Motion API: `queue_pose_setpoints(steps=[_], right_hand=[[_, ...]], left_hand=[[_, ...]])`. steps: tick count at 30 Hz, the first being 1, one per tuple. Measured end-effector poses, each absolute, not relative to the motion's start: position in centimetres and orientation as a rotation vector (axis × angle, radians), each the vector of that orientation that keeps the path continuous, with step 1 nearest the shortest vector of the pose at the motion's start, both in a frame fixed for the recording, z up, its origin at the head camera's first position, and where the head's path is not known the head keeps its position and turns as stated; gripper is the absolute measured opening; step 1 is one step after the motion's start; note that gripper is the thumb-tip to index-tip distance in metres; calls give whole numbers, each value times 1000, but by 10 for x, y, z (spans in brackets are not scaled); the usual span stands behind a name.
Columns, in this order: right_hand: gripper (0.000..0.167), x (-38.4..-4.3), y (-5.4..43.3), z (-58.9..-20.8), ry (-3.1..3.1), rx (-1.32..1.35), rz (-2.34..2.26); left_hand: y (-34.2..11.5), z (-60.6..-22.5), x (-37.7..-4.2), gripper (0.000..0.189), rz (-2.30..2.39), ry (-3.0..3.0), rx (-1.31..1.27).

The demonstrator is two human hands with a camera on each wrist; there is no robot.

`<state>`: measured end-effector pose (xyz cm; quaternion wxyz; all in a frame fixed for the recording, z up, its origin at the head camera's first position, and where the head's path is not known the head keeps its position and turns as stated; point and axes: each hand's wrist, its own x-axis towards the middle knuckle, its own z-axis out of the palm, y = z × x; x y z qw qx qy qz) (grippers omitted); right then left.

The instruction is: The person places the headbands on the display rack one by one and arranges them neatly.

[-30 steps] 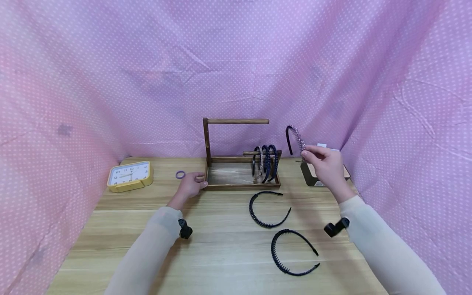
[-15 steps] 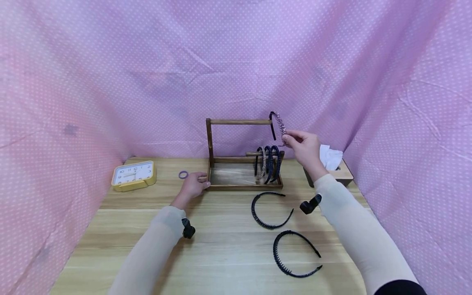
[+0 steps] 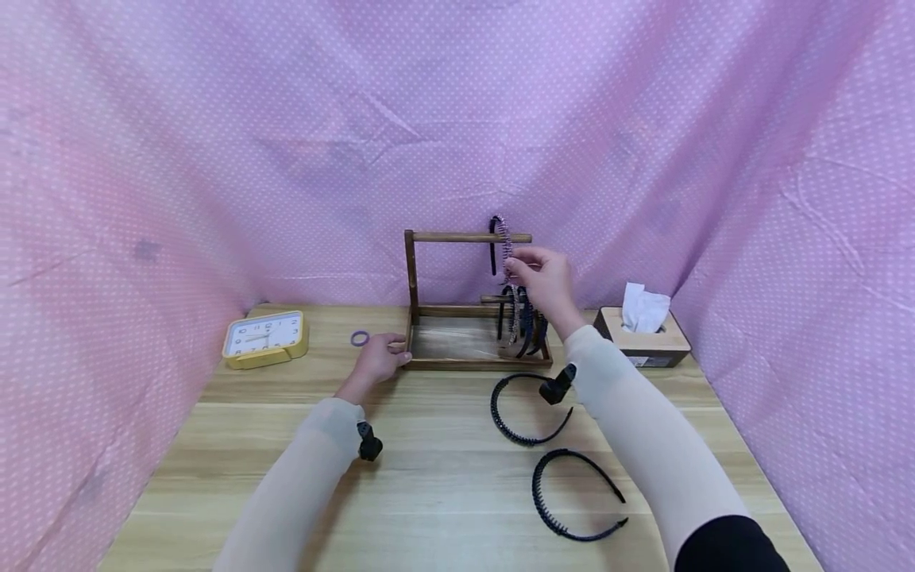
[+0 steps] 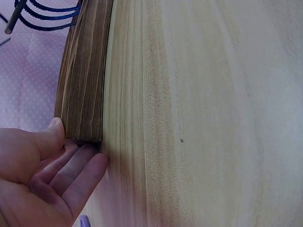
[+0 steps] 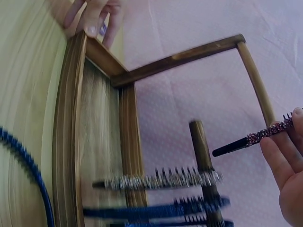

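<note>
Head view: right grip (image 3: 546, 280) pinches pink headband (image 3: 507, 249), apparently keeping it astride upper bar (image 3: 457, 237); left grip (image 3: 376, 359) rests loose-fingered against rack (image 3: 479, 365), probably bracing it.

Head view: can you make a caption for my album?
Left hand touching the rack, right hand holding a sparkly headband over its top bar, two dark headbands on the table.

Table (image 3: 443, 477), rack (image 3: 475, 365), headbands (image 3: 537, 492), clock (image 3: 266, 337), tissue box (image 3: 652, 343)

Both arms (image 3: 643, 429) reach forward, the right hand (image 3: 543, 278) pinching, higher than the outstretched left hand (image 3: 376, 359).
</note>
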<state>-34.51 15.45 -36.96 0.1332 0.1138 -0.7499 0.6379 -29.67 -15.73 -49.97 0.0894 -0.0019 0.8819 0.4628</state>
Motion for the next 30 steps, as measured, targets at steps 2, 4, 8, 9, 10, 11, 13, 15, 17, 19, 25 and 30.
queue_pose_setpoints(steps=[2,4,8,9,10,11,13,15,17,19,25,30], right_hand=[[25,-348,144,-371,-2185,345,1853],[24,-351,134,-374,-2192,360,1856],[22,-358,115,-378,-2209,379,1856],[22,-359,110,-379,-2211,380,1858],[21,-361,106,-379,-2219,380,1851],[20,-361,101,-379,-2231,378,1838],[19,-363,92,-380,-2236,380,1840],[18,-363,84,-381,-2254,379,1830],[18,-364,77,-381,-2266,381,1823],[18,-364,69,-381,-2285,383,1820],[17,-366,50,-381,-2323,373,1819],[16,-368,39,-382,-2343,365,1826]], left_hand=[[-158,-502,-298,48,1376,2623,-9],[-158,-504,-299,48,1389,2607,-21],[-158,-505,-300,48,1402,2585,-50],[-158,-504,-299,48,1406,2579,-53],[-158,-504,-299,48,1413,2572,-61],[-158,-503,-299,48,1416,2570,-64],[-158,-502,-299,48,1422,2564,-68],[-157,-502,-299,48,1429,2553,-76],[-157,-502,-299,48,1434,2543,-80],[-157,-502,-299,48,1434,2543,-75],[-159,-502,-299,47,1393,2598,-32],[-159,-502,-300,47,1383,2630,-15]])
